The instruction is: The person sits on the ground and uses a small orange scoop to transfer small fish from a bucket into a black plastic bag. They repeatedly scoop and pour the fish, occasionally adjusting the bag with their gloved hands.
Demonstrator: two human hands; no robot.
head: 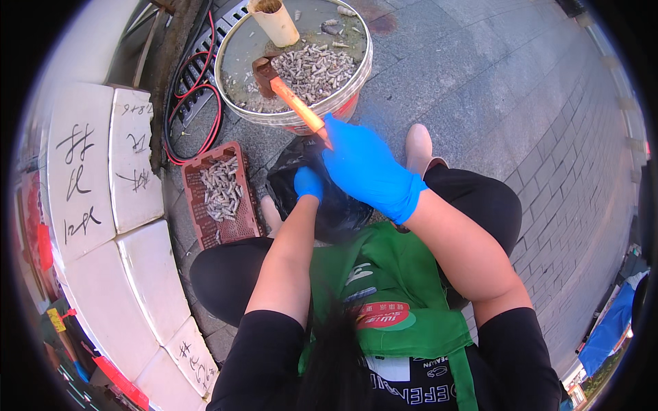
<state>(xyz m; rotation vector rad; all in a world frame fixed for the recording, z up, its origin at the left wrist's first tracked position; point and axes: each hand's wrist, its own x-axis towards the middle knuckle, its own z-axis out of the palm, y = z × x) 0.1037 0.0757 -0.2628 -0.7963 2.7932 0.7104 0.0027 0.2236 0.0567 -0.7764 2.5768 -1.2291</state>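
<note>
In a blue glove, my right hand (367, 167) grips the orange handle of a hammer (295, 103). The hammer's rusty head rests over the round bucket top (234, 97), beside a heap of spiral snail shells (316, 72). My left hand (308, 184), also gloved in blue, reaches into the mouth of a black plastic bag (339, 218) between my legs; its fingers are largely hidden. A whitish plastic cup (275, 23) stands at the far side of the bucket top. Left of the bag, a reddish-brown plastic basket (224, 234) holds more spiral shells (222, 190).
White foam boxes (82, 169) with handwriting line the left side. Behind the basket, red and black hoses (218, 120) coil by a metal drain grate (195, 105). Grey paving (473, 77) extends to the right. Part of another person (67, 339) shows at the lower left edge.
</note>
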